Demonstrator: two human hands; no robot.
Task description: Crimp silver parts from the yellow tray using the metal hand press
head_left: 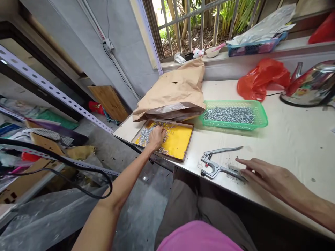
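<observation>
My left hand reaches into a shallow yellow tray at the table's left edge, its fingers curled down on a pile of small silver metal pieces. Whether they hold any I cannot make out. My right hand lies flat on the white table with fingers stretched out, fingertips touching the lower handle of silver hand pliers that rest on the table.
A green plastic basket filled with silver pieces stands behind the pliers. A brown paper sack lies behind the yellow tray. A red plastic bag and a steel kettle sit at the back right. Metal shelving with clutter stands at left.
</observation>
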